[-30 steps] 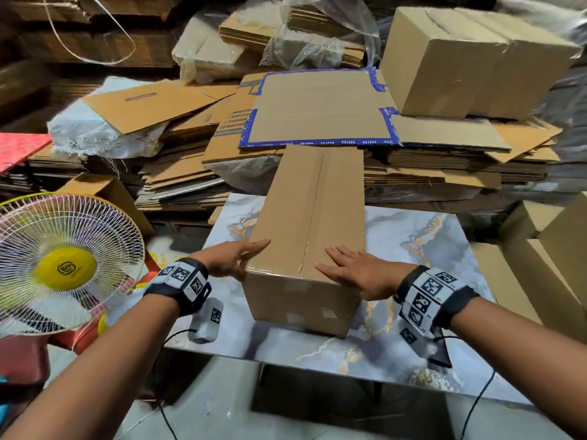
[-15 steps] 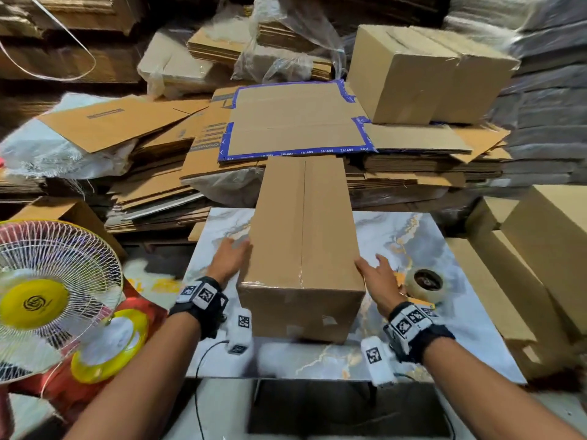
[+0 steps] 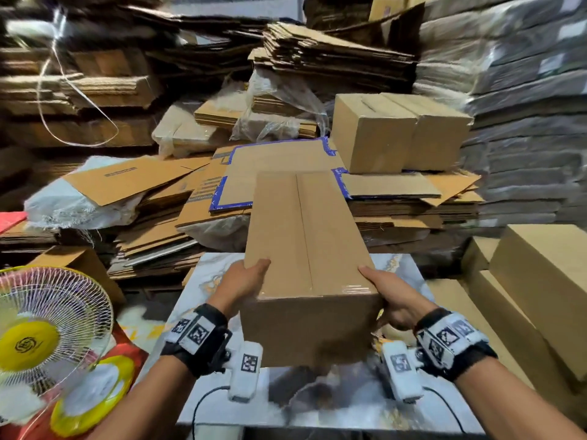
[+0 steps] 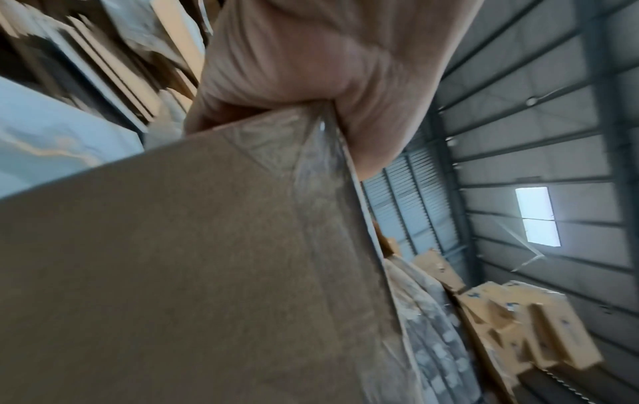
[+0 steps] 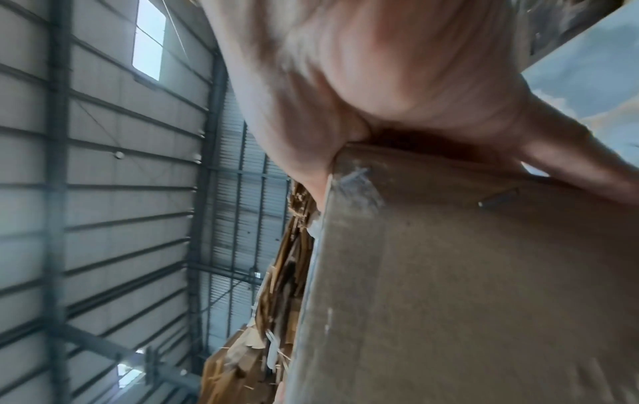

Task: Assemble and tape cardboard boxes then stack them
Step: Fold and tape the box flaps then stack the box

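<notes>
Above the marble table (image 3: 409, 271) I grip the taped box (image 3: 305, 249) with left hand (image 3: 246, 282) and right hand (image 3: 394, 300); only stacking seems left.

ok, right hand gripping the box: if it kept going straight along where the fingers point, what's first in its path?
The right hand points forward, past the box it grips. The flattened cardboard pile behind the table likely comes first; depth is unclear.
</notes>
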Available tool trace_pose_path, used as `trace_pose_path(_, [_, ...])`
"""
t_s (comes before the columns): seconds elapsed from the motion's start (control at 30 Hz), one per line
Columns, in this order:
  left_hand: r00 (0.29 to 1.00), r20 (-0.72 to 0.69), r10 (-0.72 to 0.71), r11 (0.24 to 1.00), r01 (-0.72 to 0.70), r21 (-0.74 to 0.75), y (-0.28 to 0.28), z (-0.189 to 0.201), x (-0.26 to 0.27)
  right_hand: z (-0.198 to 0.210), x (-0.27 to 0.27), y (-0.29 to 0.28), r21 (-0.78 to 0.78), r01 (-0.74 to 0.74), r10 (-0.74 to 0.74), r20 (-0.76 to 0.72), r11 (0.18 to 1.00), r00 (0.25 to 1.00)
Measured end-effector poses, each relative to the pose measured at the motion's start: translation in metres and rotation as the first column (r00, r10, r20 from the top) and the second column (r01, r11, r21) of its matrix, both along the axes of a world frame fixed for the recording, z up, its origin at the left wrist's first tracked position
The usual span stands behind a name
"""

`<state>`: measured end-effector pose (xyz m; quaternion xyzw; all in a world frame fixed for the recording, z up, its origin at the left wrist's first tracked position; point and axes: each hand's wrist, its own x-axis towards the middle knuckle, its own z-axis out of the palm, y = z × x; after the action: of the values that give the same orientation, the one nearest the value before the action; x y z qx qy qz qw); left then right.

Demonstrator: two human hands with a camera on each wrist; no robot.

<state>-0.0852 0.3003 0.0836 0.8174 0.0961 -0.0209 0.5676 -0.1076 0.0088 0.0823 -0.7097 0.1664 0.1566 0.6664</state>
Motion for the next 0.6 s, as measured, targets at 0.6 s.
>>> trace_pose_path(0.6, [0.874,0.485,0.026,0.998,-0.047,0.030,-0.101,0.146,0.062,0.107,0.075,-0.079,0.081,0.076,-0.109,0.575,0.994,0.811])
